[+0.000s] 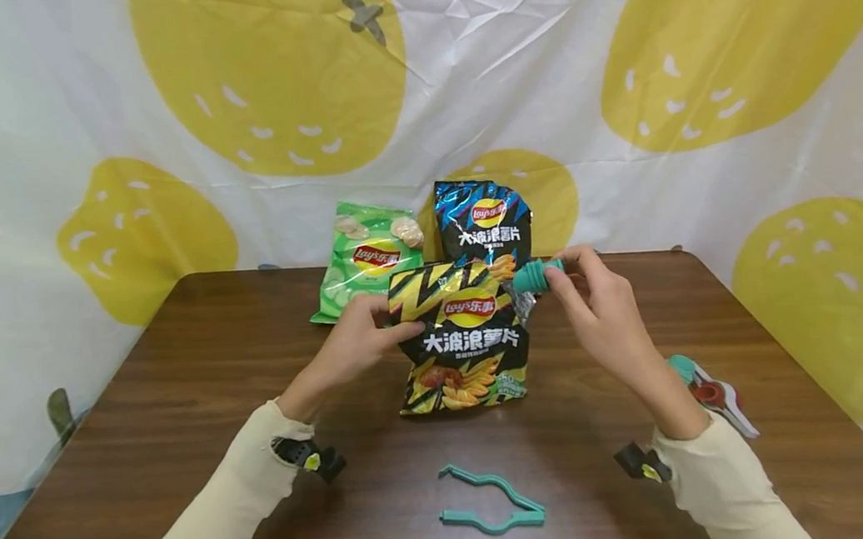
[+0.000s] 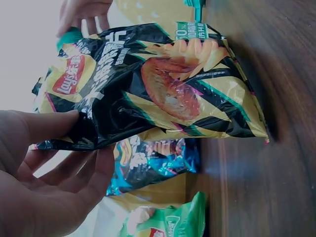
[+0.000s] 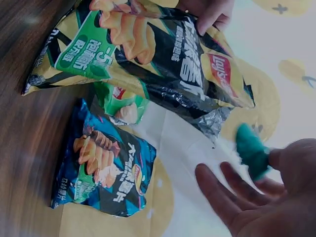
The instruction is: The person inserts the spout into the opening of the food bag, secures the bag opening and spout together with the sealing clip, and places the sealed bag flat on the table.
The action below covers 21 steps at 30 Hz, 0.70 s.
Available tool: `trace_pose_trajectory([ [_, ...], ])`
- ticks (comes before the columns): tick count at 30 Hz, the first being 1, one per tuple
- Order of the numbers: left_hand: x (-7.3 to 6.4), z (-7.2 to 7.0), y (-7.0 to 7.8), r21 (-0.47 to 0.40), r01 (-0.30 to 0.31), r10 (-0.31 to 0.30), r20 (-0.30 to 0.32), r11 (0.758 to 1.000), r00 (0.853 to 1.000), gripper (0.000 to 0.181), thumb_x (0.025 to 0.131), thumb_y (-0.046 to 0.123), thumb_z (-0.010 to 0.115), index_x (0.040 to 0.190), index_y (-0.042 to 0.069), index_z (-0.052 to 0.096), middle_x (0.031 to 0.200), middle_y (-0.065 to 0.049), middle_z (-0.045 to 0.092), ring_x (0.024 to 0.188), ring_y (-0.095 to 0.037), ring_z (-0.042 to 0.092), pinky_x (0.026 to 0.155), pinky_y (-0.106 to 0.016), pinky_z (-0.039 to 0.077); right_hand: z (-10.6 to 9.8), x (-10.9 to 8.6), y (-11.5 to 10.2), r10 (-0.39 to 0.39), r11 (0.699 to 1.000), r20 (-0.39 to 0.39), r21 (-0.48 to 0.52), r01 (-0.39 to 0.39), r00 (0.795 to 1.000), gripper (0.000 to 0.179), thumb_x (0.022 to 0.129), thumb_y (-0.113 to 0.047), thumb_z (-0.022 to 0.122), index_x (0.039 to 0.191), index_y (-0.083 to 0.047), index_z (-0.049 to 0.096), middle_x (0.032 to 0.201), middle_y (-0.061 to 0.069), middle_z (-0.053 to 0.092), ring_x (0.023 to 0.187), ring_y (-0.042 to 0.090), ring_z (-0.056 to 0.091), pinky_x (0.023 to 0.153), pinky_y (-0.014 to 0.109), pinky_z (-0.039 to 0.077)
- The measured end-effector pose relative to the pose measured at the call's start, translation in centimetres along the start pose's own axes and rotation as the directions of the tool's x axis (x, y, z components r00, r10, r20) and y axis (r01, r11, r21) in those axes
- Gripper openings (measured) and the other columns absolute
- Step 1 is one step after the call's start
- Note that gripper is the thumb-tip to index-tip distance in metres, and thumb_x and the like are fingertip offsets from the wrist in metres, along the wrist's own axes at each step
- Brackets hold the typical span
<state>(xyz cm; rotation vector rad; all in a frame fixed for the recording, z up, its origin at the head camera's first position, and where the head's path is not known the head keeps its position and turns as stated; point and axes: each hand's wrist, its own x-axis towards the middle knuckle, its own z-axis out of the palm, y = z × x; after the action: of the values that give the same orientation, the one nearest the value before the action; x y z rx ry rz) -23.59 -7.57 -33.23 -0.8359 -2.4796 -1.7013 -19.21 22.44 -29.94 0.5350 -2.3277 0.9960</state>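
My left hand point(image 1: 354, 342) grips a black and yellow Lay's chip bag point(image 1: 468, 363) by its left side, thumb on the front and fingers behind. The bag stands upright over the table, and its upper right corner is torn, with silver foil point(image 3: 213, 122) showing. Close beside that corner, my right hand point(image 1: 603, 312) pinches a teal ribbed cap point(image 1: 537, 277) between thumb and fingers. In the right wrist view a gap shows between cap and foil. Nearer the front lies a teal hinged bag clip point(image 1: 505, 521), its two arms spread, with a curved bulge in each.
Behind the held bag stand a green Lay's bag point(image 1: 365, 241) and a blue and black Lay's bag point(image 1: 484, 216). On the right, partly behind my right forearm, lie a red and white clip point(image 1: 726, 403) and a teal piece point(image 1: 682, 366). A lemon-print cloth point(image 1: 508, 72) hangs behind the table.
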Motion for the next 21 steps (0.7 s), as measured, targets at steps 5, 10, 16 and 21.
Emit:
trace_pose_trajectory([
  [5,0.0,-0.4,0.3,0.017,0.012,-0.012,0.007,1.000,1.000,0.019,0.087,0.009,0.077,0.099,-0.005,0.071,0.097,-0.014,0.070,0.081,-0.016,0.063,0.069,-0.028,0.054,0.5,0.2,-0.1,0.045,0.998,0.097,-0.044,-0.041,0.994,0.021,0.100,-0.023,0.063,0.109,-0.004,0.066,0.099,0.010,0.071,0.087,0.025,0.072,0.075,0.037,0.058],
  [10,-0.1,-0.4,0.9,-0.141,0.019,-0.016,0.023,0.990,1.000,0.058,0.091,0.014,0.073,0.141,0.010,0.044,0.107,-0.019,0.068,0.088,-0.026,0.067,0.069,-0.032,0.056,1.4,-0.1,-0.1,0.078,0.995,0.163,0.054,-0.088,0.984,0.022,0.099,-0.025,0.063,0.112,-0.007,0.066,0.098,0.007,0.071,0.087,0.020,0.073,0.078,0.033,0.058],
  [16,-0.4,-0.3,1.9,-0.103,-0.061,0.054,-0.070,0.993,0.996,0.046,0.093,0.018,0.071,0.135,0.014,0.051,0.103,-0.017,0.067,0.077,-0.027,0.066,0.059,-0.034,0.056,2.4,-0.5,-0.5,0.102,0.991,0.120,0.069,-0.111,0.988,0.024,0.103,-0.027,0.057,0.113,-0.006,0.063,0.099,0.008,0.071,0.089,0.019,0.071,0.078,0.033,0.057],
  [21,-0.6,0.3,2.0,0.266,-0.189,0.237,-0.163,0.945,0.958,0.047,0.092,0.018,0.073,0.134,0.012,0.055,0.127,-0.013,0.056,0.109,-0.026,0.058,0.089,-0.041,0.053,3.3,-0.7,-0.9,0.049,0.997,0.056,0.063,-0.053,0.997,0.021,0.101,-0.022,0.060,0.109,-0.002,0.063,0.094,0.010,0.074,0.081,0.018,0.072,0.070,0.022,0.054],
])
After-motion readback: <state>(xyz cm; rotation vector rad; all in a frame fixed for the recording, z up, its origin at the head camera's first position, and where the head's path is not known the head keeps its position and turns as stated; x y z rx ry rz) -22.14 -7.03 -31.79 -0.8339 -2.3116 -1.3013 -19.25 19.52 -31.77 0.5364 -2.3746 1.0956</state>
